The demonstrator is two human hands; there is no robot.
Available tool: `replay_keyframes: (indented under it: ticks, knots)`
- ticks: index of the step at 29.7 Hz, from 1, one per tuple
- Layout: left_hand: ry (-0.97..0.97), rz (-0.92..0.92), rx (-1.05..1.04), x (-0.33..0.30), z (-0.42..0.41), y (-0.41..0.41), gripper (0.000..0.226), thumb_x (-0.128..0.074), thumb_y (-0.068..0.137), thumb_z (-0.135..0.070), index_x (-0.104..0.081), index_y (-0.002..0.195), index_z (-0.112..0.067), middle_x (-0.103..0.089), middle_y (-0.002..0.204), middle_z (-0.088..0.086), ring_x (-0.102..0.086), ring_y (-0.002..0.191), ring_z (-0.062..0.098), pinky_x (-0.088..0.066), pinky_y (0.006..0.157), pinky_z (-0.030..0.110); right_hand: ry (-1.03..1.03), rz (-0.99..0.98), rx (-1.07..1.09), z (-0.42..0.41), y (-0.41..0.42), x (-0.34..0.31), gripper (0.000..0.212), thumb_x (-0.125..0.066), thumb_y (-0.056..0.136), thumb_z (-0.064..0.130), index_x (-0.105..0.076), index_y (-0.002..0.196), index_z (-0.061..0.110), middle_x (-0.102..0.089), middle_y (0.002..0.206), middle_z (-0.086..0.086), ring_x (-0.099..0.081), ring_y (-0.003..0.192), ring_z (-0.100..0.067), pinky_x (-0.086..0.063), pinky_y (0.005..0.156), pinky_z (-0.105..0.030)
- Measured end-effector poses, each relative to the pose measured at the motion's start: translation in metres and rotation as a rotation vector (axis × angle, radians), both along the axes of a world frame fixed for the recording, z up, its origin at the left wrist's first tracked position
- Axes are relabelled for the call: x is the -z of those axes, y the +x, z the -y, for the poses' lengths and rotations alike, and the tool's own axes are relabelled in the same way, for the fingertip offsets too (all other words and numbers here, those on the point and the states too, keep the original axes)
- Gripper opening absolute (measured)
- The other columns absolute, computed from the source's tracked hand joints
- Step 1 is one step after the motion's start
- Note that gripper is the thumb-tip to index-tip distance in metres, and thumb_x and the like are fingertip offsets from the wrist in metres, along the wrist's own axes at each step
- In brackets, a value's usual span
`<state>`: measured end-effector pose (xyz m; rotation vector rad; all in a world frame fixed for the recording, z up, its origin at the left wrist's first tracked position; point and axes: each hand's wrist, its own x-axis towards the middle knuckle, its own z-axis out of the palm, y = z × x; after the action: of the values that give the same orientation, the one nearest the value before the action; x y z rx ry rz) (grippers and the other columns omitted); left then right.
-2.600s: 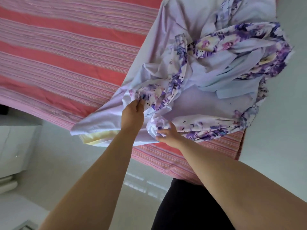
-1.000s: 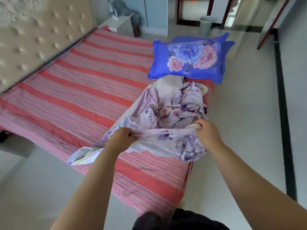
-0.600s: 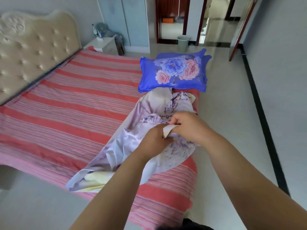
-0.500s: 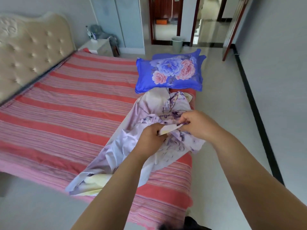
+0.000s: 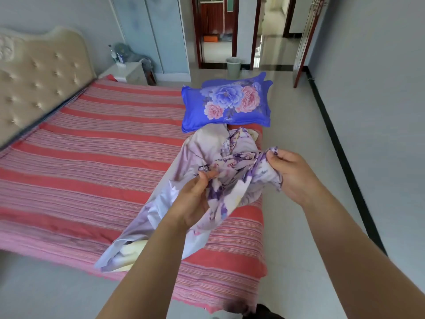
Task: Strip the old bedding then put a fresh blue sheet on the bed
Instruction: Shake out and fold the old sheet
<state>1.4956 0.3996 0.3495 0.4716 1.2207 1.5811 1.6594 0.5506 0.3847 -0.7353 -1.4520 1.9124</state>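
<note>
Gathering the lilac flowered sheet, its bunched edge was pinched in the left hand and the right hand, probably so it could be lifted off; the rest trailed over the striped bed near the blue pillow.

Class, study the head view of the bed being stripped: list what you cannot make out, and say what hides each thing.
- Near part of the lilac sheet, head view: hidden behind the left hand and forearm.
- Right hand fingertips: buried in the cloth.
- Headboard: cut off by the left edge.
- Items on the nightstand: too small to identify.
- Near bed corner: hidden by a dark shape at the bottom edge.
</note>
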Motion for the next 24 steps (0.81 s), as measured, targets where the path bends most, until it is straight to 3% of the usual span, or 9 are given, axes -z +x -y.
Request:
replay_keyframes:
  ticks: [2,4,6,9,11,13,17,20,24]
  knots:
    - [-0.041,-0.031,-0.109,-0.002,0.003,-0.003,0.014,-0.051,0.095,-0.01,-0.062,0.103,-0.005,-0.07,0.098,0.012,-0.067,0.09,0.023,-0.057,0.077,0.029,0.202,0.12,-0.201,0.004,0.003,-0.01,0.053,-0.074,0.07,0.051,-0.069,0.09,0.002,-0.067,0.09,-0.019,-0.057,0.083,-0.023,-0.045,0.078,-0.039]
    - [-0.1,-0.118,-0.2,-0.007,-0.001,0.001,0.015,-0.058,0.089,0.002,-0.059,0.104,-0.001,-0.067,0.096,0.018,-0.066,0.085,0.028,-0.056,0.077,0.037,0.347,0.243,-0.389,0.009,0.001,-0.019,0.064,-0.074,0.063,0.063,-0.068,0.092,0.006,-0.064,0.091,-0.028,-0.049,0.085,-0.02,-0.038,0.078,-0.037]
    - [-0.131,-0.14,-0.249,-0.015,-0.007,0.006,0.031,-0.069,0.08,-0.008,-0.058,0.106,0.005,-0.063,0.1,0.027,-0.061,0.091,0.034,-0.049,0.085,0.049,0.38,0.282,-0.491,0.015,-0.006,-0.028,0.048,-0.076,0.069,0.051,-0.064,0.084,0.007,-0.064,0.077,-0.016,-0.051,0.078,-0.013,-0.039,0.076,-0.032]
    - [-0.168,-0.179,-0.31,-0.03,-0.014,0.024,0.024,-0.07,0.082,-0.024,-0.064,0.09,-0.002,-0.06,0.085,0.023,-0.052,0.079,0.031,-0.046,0.072,0.042,0.469,0.329,-0.459,0.025,-0.016,-0.032,0.016,-0.074,0.079,0.017,-0.06,0.075,0.021,-0.062,0.063,0.01,-0.051,0.06,0.001,-0.041,0.066,-0.022]
    - [-0.178,-0.361,-0.275,-0.039,-0.014,0.034,0.023,-0.065,0.086,-0.03,-0.064,0.078,-0.008,-0.055,0.068,0.013,-0.046,0.064,0.021,-0.04,0.058,0.029,0.591,0.332,-0.353,0.028,-0.021,-0.031,0.021,-0.074,0.081,0.014,-0.062,0.071,0.029,-0.065,0.073,0.005,-0.057,0.063,-0.009,-0.046,0.068,-0.028]
    - [-0.16,-0.606,-0.224,-0.048,-0.011,0.043,0.026,-0.052,0.094,-0.01,-0.063,0.071,-0.003,-0.047,0.055,0.002,-0.037,0.05,0.01,-0.033,0.048,0.02,0.696,0.284,-0.314,0.027,-0.022,-0.034,0.027,-0.073,0.081,0.012,-0.062,0.07,0.034,-0.062,0.094,0.003,-0.062,0.083,-0.012,-0.048,0.081,-0.03]
    - [-0.211,-0.972,-0.153,-0.068,-0.004,0.052,0.037,-0.041,0.094,0.001,-0.044,0.061,-0.015,-0.038,0.053,-0.007,-0.034,0.049,0.007,-0.031,0.051,0.023,0.76,0.282,-0.401,0.011,-0.022,-0.04,0.019,-0.073,0.081,0.019,-0.061,0.072,0.031,-0.06,0.105,0.008,-0.06,0.097,-0.011,-0.048,0.093,-0.034]
    - [-0.247,-1.078,-0.08,-0.076,-0.002,0.052,0.033,-0.039,0.096,-0.003,-0.044,0.065,-0.012,-0.041,0.058,-0.002,-0.036,0.055,0.014,-0.036,0.054,0.032,0.738,0.315,-0.388,0.005,-0.02,-0.041,0.017,-0.076,0.078,0.029,-0.06,0.073,0.031,-0.062,0.075,-0.007,-0.052,0.063,-0.018,-0.045,0.068,-0.033]
    - [-0.26,-1.12,0.006,-0.089,-0.001,0.056,0.033,-0.04,0.101,-0.015,-0.045,0.069,-0.011,-0.042,0.066,0.005,-0.037,0.061,0.016,-0.036,0.058,0.035,0.772,0.326,-0.401,0.001,-0.015,-0.046,0.02,-0.076,0.078,0.031,-0.058,0.069,0.024,-0.045,0.057,0.004,-0.037,0.052,-0.008,-0.032,0.057,-0.028]
